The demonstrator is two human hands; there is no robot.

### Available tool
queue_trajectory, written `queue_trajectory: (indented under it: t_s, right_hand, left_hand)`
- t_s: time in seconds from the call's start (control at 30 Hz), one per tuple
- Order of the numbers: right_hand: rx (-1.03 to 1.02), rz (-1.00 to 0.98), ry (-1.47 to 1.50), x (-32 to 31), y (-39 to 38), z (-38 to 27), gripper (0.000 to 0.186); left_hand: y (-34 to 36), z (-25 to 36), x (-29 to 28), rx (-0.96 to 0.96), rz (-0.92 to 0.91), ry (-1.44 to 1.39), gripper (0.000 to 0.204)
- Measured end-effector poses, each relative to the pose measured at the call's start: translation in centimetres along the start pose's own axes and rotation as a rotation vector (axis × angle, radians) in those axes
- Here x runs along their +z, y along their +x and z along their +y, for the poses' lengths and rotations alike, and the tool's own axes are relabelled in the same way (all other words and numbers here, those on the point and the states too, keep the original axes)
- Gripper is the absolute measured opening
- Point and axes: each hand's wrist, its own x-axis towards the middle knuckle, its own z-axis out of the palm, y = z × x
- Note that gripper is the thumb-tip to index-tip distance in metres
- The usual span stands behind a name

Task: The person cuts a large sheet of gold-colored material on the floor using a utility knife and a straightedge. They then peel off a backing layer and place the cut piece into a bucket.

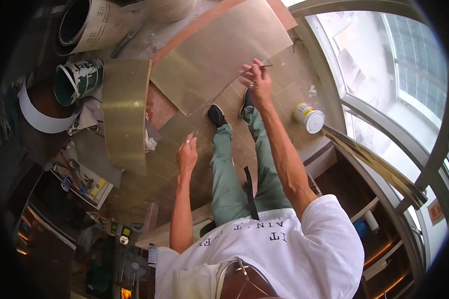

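Observation:
My left hand (186,154) is pinched on the lower end of a long, thin, bent strip (219,93), at the middle left of my lap. My right hand (256,82), higher up and to the right, grips the same strip near its other end, whose tip pokes out past my fingers. The strip runs diagonally between them above the tiled floor and my shoes. A large metallic sheet (204,60) lies on pinkish boards (162,99) beyond my hands. A narrower, slightly bowed metallic sheet (124,112) lies to the left.
Large rolls (97,32), a green bucket (85,77) and a white ring-shaped band (40,119) sit at upper left; a tool drawer (102,194) is below them. A white can (313,119) stands right of my legs, near dark shelving (344,177) and a window frame (319,60).

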Motion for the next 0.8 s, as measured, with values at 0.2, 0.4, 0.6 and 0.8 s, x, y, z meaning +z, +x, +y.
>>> queue_trajectory:
  t_s: [0.2,0.4,0.6,0.8]
  right_hand:
    - [-0.052,0.276,0.141,-9.7,7.2,-2.6,0.054]
    - [-0.003,0.272,0.235,-16.4,13.9,-2.9,0.051]
    - [0.0,0.154,0.183,-17.1,17.0,-2.1,0.054]
    - [0.013,0.046,0.197,-17.7,18.0,-2.3,0.055]
  left_hand:
    - [7.1,8.3,5.5,0.108,-0.242,0.048,0.038]
    - [10.6,9.3,11.7,0.172,-0.349,0.001,0.043]
    - [11.2,7.6,15.2,0.081,-0.48,0.096,0.044]
    - [11.6,6.5,16.4,-0.001,-0.531,0.137,0.045]
